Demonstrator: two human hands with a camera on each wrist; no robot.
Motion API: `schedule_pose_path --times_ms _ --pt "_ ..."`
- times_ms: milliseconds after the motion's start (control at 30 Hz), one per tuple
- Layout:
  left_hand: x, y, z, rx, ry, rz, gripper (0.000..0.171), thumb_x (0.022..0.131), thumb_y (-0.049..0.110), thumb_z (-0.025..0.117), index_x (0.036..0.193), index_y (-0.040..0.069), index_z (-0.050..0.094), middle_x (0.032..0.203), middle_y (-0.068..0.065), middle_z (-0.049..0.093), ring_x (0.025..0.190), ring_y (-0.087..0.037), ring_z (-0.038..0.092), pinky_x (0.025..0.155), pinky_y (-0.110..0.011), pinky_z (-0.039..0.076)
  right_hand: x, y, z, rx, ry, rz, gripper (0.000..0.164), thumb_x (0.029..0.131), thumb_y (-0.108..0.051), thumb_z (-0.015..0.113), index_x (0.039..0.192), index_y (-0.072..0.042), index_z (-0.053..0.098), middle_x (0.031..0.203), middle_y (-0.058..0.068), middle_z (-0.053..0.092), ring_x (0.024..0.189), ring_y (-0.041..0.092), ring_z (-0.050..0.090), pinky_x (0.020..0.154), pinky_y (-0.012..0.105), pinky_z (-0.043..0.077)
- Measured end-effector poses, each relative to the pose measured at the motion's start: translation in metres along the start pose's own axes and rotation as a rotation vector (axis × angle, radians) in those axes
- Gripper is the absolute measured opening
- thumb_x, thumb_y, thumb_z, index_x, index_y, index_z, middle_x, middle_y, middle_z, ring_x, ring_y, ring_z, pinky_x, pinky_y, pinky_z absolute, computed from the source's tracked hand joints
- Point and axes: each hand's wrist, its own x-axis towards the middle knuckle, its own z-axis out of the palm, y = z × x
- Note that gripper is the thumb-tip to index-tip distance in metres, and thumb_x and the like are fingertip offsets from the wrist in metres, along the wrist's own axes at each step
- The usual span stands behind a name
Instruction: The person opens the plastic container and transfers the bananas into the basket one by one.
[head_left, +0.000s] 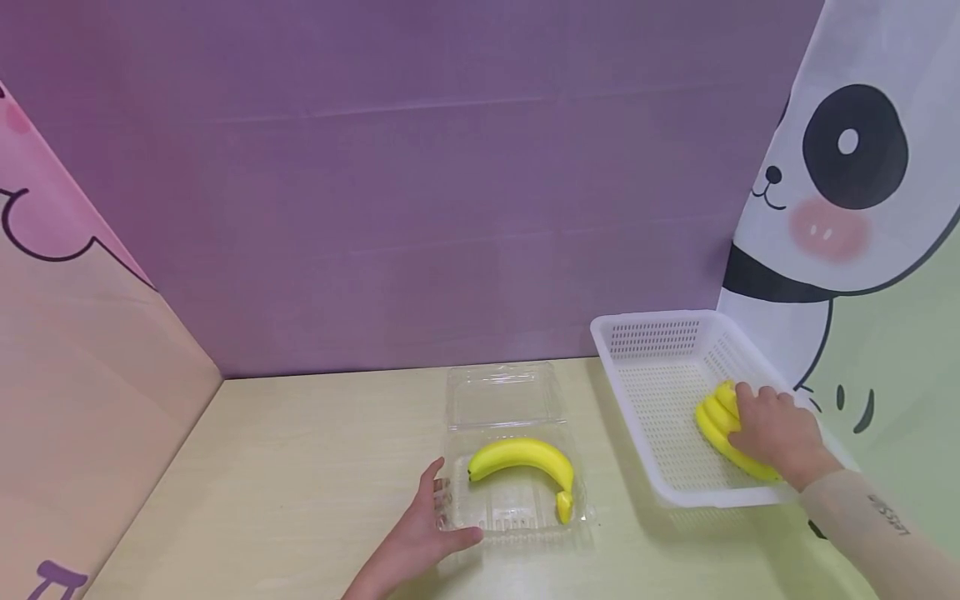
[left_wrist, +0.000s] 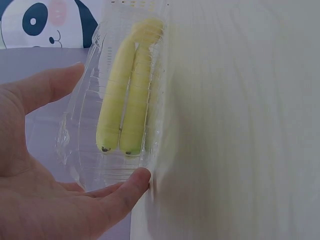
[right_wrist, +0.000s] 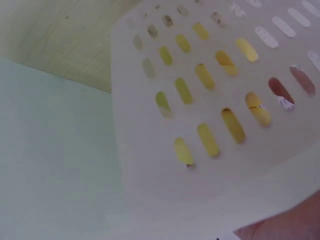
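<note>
My left hand (head_left: 423,529) is at the left side of a clear plastic clamshell box (head_left: 487,508), its thumb and fingers spread along the edge. In the left wrist view, the fingertips are right at the wall of the box. Inside lie two yellow bananas (left_wrist: 122,95) joined at the stem; from the head only the upper banana (head_left: 525,454) shows clearly. Over in the white basket (head_left: 637,408), my right hand (head_left: 776,429) grips a bunch of bananas (head_left: 720,421) from above. Through the slots of the basket wall (right_wrist: 150,185), the right wrist view shows yellow patches of the bunch.
The box's lid (head_left: 504,398) lies folded back toward the purple backdrop (head_left: 412,183). A panda-print panel (head_left: 885,333) stands close along the basket's right side. A light wooden table (head_left: 300,467) extends left of the box to a pale panel (head_left: 75,375).
</note>
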Motion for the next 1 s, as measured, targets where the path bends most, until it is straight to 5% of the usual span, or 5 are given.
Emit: schedule_pose_path --times_ms 300,500,700,1000 --pt "0.001 0.001 0.001 0.02 0.013 -0.014 0.116 0.081 0.028 0.087 0.161 0.008 0.006 0.155 -0.033 0.029 0.139 -0.05 0.038 0.107 -0.065 0.036 -0.001 0.002 -0.004 0.032 -0.028 0.017 0.07 0.082 -0.025 0.078 0.129 0.014 0.044 0.092 0.026 0.053 0.079 0.04 0.051 0.06 0.052 0.052" --pt "0.001 0.0 0.001 0.026 0.02 -0.014 0.116 0.08 0.028 0.087 0.161 0.008 0.006 0.155 -0.032 0.031 0.14 -0.047 0.038 0.108 -0.063 0.036 -0.003 0.001 -0.015 0.072 -0.01 0.009 0.055 0.084 -0.017 0.074 0.121 0.013 0.049 0.09 0.024 0.054 0.078 0.038 0.051 0.062 0.053 0.054" --pt "0.002 0.0 0.0 0.022 0.016 -0.006 0.116 0.08 0.027 0.088 0.161 0.008 0.006 0.155 -0.033 0.03 0.138 -0.05 0.039 0.107 -0.065 0.037 -0.004 -0.005 -0.026 0.084 0.01 -0.007 0.038 0.086 -0.014 0.069 0.111 0.011 0.055 0.087 0.021 0.055 0.075 0.035 0.05 0.058 0.044 0.05" --pt "0.003 0.0 0.001 0.013 0.013 -0.009 0.117 0.08 0.026 0.088 0.16 0.007 0.006 0.154 -0.034 0.03 0.137 -0.052 0.039 0.106 -0.065 0.039 -0.009 -0.023 -0.038 0.103 0.048 -0.028 0.035 0.089 -0.014 0.066 0.112 0.011 0.059 0.088 0.02 0.06 0.07 0.029 0.052 0.054 0.04 0.048"
